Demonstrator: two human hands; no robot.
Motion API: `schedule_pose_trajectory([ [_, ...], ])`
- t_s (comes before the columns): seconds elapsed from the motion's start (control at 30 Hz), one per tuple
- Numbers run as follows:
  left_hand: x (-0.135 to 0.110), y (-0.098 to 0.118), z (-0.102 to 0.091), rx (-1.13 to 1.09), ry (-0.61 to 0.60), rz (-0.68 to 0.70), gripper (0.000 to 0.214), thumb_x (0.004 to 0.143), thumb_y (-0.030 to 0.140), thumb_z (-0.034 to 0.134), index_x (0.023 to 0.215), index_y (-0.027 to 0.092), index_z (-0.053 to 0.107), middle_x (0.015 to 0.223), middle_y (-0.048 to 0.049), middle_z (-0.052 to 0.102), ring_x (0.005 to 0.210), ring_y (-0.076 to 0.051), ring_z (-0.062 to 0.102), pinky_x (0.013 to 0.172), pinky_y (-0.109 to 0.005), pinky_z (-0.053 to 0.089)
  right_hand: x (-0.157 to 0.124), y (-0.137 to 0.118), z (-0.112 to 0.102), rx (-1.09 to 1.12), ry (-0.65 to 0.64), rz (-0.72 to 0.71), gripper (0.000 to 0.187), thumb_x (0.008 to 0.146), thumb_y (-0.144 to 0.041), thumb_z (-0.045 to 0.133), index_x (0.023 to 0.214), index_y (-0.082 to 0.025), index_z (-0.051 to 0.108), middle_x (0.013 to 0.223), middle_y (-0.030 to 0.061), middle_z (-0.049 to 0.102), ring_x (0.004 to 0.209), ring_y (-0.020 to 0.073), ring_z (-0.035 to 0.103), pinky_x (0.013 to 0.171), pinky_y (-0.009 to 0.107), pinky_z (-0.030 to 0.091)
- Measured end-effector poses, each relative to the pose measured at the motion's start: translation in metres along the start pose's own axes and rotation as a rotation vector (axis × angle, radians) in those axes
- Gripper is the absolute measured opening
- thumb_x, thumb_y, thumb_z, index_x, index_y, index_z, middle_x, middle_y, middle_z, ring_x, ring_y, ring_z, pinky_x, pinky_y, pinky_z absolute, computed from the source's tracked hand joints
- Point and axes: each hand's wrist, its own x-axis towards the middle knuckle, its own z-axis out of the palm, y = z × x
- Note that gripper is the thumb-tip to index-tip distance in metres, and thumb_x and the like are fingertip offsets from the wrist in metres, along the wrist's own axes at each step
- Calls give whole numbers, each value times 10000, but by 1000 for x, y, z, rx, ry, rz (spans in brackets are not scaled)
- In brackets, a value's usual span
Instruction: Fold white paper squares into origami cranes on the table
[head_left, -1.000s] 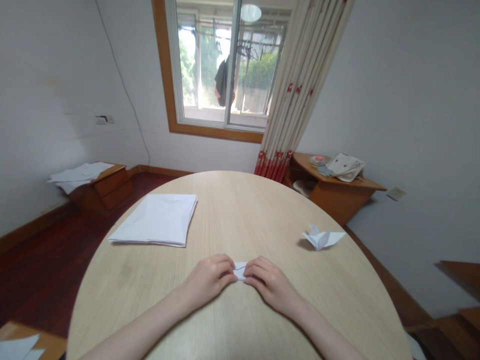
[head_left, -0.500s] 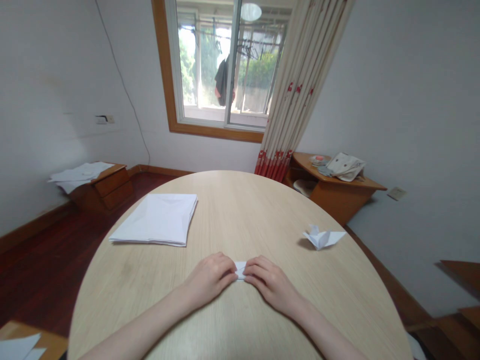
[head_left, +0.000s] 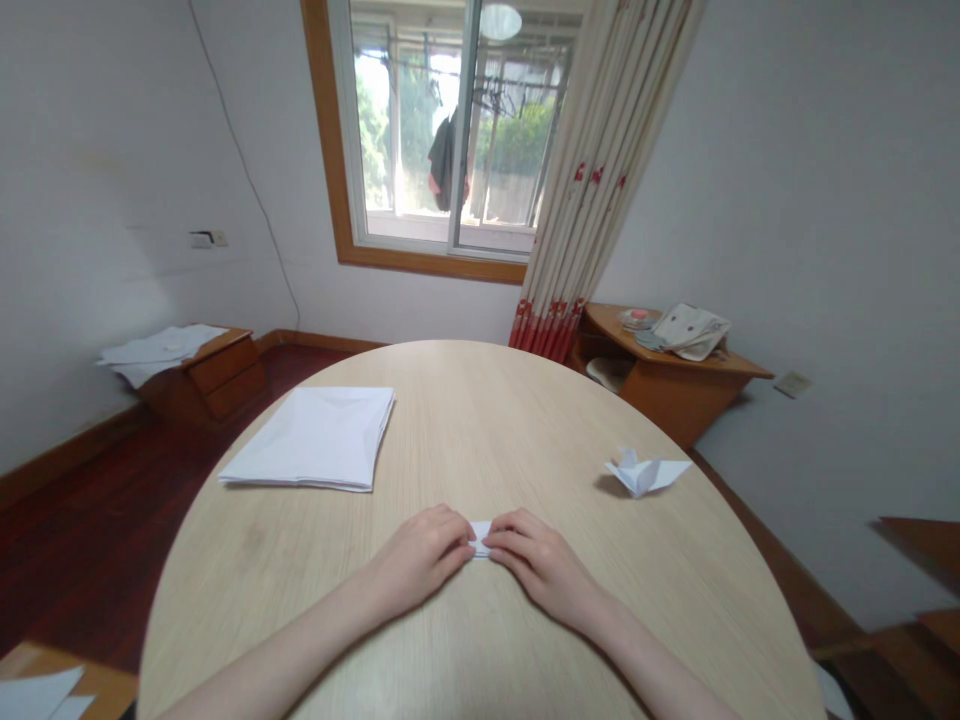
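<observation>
A small folded piece of white paper [head_left: 480, 538] lies on the pale wood-grain round table [head_left: 487, 440], near its edge closest to me. My left hand [head_left: 416, 555] pinches its left end and my right hand [head_left: 544, 565] pinches its right end, so the fingers hide most of it. Up and to the left of my hands lies a stack of white paper sheets [head_left: 311, 438]. A finished white origami bird [head_left: 646, 475] rests to the right, apart from both hands.
Loose white sheets lie on a low wooden drawer cabinet [head_left: 202, 370] at left. A wooden corner shelf [head_left: 675, 385] holds a cloth bag and a dish at right. Dark red wooden flooring surrounds the table. A patterned curtain hangs beside the window.
My hands have closed slightly toward each other over the folded paper, leaving less of it showing. The whole view has shifted a little.
</observation>
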Motion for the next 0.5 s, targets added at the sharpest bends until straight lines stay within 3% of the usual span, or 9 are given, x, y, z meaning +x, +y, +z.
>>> schedule_pose_trajectory([
  [0.23, -1, 0, 1, -25, 7, -58, 94, 924, 195, 503, 874, 180, 581, 867, -37, 655, 838, -183, 610, 739, -283, 463, 1, -1, -1, -7, -3, 20, 251, 995, -244, 406, 940, -201, 647, 943, 64, 643, 887, 184, 598, 772, 318, 504],
  [0.5, -1, -2, 6, -74, 42, -81, 97, 856, 138, 506, 929, 198, 529, 895, -28, 637, 849, -183, 605, 752, -292, 473, 2, -2, 3, -39, -4, -2, 264, 997, -196, 338, 916, -186, 590, 927, 78, 629, 869, 192, 589, 756, 331, 513],
])
